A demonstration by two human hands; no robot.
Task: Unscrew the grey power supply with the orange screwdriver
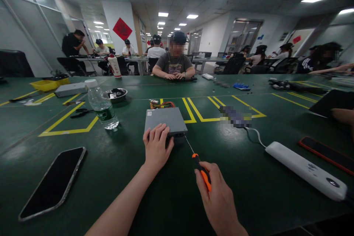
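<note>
A grey metal box (166, 118) with a bundle of coloured wires (163, 105) behind it lies on the green table (121, 162). My left hand (157, 145) rests on its near left part, fingers spread over the top and thumb at the front edge. In my right hand (217, 191) is an orange and black screwdriver (203, 173), its handle between thumb and fingers. The thin shaft points up and left, and its tip is at the box's front right corner. Whether the tip sits in a screw is too small to tell.
A water bottle (103, 107) and metal bowl (117, 95) stand left of the box; a phone (54, 182) lies nearer. At right are a white device (305, 169) with a cable and a red-edged phone (328, 153). A person (174, 61) sits opposite.
</note>
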